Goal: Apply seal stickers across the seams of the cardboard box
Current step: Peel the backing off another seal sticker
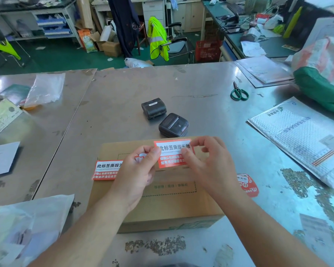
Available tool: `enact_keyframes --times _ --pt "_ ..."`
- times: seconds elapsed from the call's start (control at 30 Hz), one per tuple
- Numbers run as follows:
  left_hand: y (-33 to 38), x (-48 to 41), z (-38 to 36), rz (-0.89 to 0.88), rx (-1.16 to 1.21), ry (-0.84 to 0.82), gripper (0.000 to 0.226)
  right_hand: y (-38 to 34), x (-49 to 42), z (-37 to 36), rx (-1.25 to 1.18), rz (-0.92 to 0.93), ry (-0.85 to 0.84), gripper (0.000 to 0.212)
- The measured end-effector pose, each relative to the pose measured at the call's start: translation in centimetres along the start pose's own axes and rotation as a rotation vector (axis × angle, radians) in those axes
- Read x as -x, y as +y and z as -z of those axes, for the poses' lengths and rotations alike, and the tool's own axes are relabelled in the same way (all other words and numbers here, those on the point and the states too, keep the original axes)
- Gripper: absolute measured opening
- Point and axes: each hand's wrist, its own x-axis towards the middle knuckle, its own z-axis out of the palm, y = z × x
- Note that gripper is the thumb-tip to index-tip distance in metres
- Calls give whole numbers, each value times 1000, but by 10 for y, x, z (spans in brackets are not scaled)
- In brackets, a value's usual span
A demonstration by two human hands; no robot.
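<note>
A closed cardboard box (174, 205) lies on the steel table in front of me. Both hands hold a red and white seal sticker (172, 151) above the box top. My left hand (137, 170) pinches its left edge between thumb and fingers. My right hand (206, 162) pinches its right part with thumb and forefinger. A second seal sticker (106, 170) is stuck over the box's left edge. Another red sticker (247, 185) shows by the box's right side, partly hidden behind my right wrist.
Two small black label printers (154, 107) (174, 125) stand just beyond the box. Green-handled scissors (238, 92) lie at the back right. A bubble mailer (305, 139) lies on the right, plastic bags (27, 228) at the near left.
</note>
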Motion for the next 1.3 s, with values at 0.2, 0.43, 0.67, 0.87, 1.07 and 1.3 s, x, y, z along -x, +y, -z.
enact_keyframes --times 0.2,0.43,0.67,0.87,1.07,1.3 --pt "-4 1 2 14 20 11 22 0 5 0 -60 218 -170 38" --pt "-5 1 6 36 49 -41 17 2 10 -4 -379 102 -369 49" --pt "-6 3 12 44 104 -122 43 1 16 -7 -472 144 -395 47" --pt "-7 3 13 32 140 -167 68 0 16 -6 -457 213 -390 50" --pt "-9 1 15 39 187 -191 53 2 14 -8 -447 285 -374 53" --pt "-8 2 12 77 200 -184 72 2 13 -7 -435 340 -343 50"
